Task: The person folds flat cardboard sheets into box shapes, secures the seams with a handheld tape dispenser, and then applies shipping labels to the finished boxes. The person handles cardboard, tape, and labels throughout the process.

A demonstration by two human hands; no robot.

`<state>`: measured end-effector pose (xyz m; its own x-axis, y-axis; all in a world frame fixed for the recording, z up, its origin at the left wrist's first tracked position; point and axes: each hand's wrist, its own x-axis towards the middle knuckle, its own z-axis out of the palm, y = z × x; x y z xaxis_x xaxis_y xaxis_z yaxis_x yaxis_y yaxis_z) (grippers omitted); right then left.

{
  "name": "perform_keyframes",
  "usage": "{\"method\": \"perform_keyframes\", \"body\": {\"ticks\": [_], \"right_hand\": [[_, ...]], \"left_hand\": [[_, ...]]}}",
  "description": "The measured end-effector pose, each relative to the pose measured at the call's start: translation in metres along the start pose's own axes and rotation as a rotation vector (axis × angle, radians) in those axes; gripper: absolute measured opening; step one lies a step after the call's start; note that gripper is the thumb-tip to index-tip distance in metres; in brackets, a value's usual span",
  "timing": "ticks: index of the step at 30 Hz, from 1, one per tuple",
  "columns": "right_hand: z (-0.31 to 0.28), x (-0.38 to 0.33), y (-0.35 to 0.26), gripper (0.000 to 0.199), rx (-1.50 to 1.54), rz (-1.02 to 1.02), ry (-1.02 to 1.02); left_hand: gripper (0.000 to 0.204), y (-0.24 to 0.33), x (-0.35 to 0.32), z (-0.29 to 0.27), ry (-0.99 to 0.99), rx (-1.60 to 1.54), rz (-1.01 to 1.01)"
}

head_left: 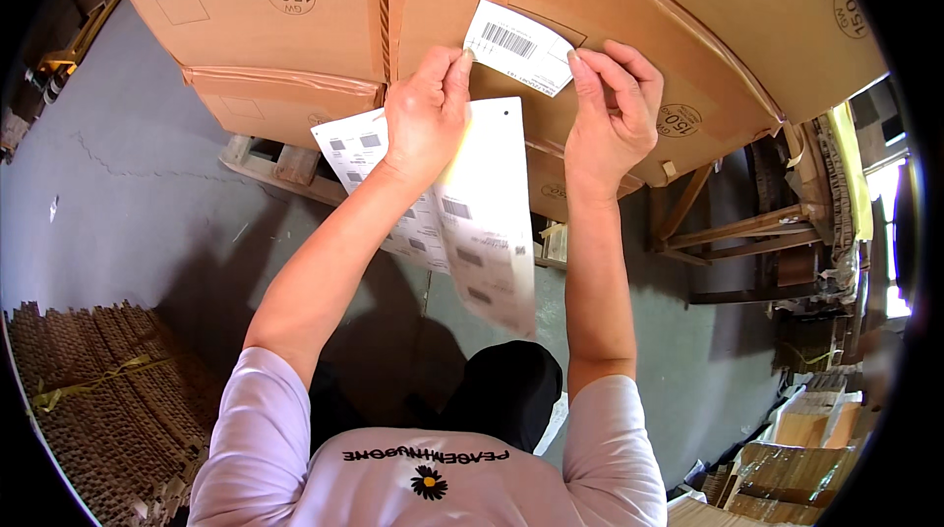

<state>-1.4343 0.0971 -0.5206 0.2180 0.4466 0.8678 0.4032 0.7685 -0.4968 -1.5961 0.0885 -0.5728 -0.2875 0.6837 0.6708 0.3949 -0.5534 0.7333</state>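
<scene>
A white barcode label [519,47] lies against the front of a brown cardboard box [442,45], or just off it; I cannot tell which. My left hand [428,114] is closed, pinching the label's left corner between thumb and finger. Beneath that same hand hang white label sheets [497,183] printed with several barcodes, apparently held by its other fingers, though the grip is hidden. At the label's right edge, the thumb and index finger of my right hand [618,119] pinch the other end, with the remaining fingers curled.
More brown boxes [265,26] stand stacked on a wooden pallet [280,168]. A wooden frame [747,227] is at the right. Stacked corrugated cardboard [108,409] lies at lower left on the grey floor [128,203]; wrapped boards [796,473] are at lower right.
</scene>
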Motion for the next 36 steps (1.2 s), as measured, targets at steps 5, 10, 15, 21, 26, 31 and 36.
{"method": "perform_keyframes", "body": {"ticks": [5,10,15,21,26,31,36], "right_hand": [[0.008,-0.001,-0.001,0.012,-0.003,0.044,0.074],[0.012,0.0,0.0,0.014,-0.077,0.044,0.1],[0.018,0.001,-0.001,0.014,-0.084,0.041,0.114],[0.021,0.002,0.001,0.015,-0.127,0.015,0.135],[0.016,0.005,0.001,0.017,-0.302,-0.04,0.145],[-0.003,0.008,-0.045,0.023,-0.194,0.126,0.054],[0.024,0.024,-0.028,0.033,0.092,0.596,-0.666]], "left_hand": [[0.011,-0.006,0.002,0.007,0.046,0.078,0.034],[0.013,-0.005,0.004,0.009,0.032,0.063,-0.022],[0.017,-0.005,0.005,0.009,0.022,0.087,-0.075],[0.024,0.004,0.008,0.008,0.012,0.197,-0.122],[0.031,0.009,0.014,-0.003,-0.051,0.417,-0.151],[0.035,-0.009,0.013,-0.039,0.018,0.439,-0.151],[0.048,-0.016,0.006,-0.063,0.002,0.521,-0.275]]}}
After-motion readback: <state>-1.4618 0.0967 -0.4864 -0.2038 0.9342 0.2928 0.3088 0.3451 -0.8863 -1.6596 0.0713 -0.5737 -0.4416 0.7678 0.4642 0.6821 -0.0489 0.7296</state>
